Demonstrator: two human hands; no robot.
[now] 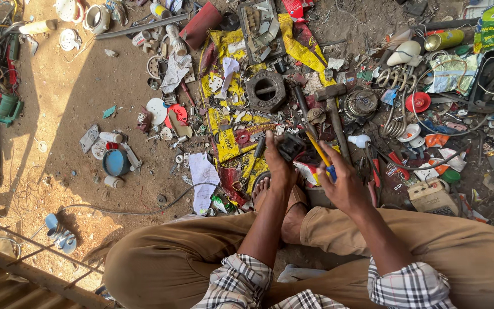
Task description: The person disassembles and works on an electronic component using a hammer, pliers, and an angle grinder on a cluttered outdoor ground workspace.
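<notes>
I sit cross-legged on the dirt ground in tan trousers and a checked shirt. My left hand [277, 166] grips a small black part [290, 145] held just above my bare foot [262, 191]. My right hand [341, 182] holds a screwdriver with a yellow and blue handle [321, 155]; its shaft points up and left toward the black part. Both hands are close together in the middle of the view.
A hammer [333, 109] lies just beyond my hands, next to a dark square metal casting [266, 90] on a yellow sack [230, 123]. Pliers with red handles [375, 169], coiled heating elements [395, 97], a blue dish [115, 162], wires and scraps cover the ground.
</notes>
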